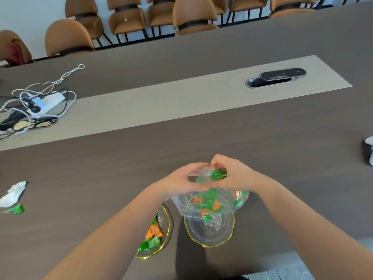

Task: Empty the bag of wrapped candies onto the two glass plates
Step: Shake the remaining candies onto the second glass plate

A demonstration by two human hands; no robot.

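Observation:
My left hand (179, 181) and my right hand (232, 174) both grip a clear plastic bag (210, 201), tipped over the right glass plate (210, 236). Green and orange wrapped candies show through the bag. One green candy (206, 218) lies at the bag's lower edge over this gold-rimmed plate. The left glass plate (164, 219), partly hidden by my left forearm, holds several green and orange candies (152, 236).
A torn white wrapper (13, 194) and a loose green candy (16, 209) lie at the left on the brown table. A power strip with tangled cables (38, 104) sits far left. A cable port (275, 77) is at the back right. Chairs line the far side.

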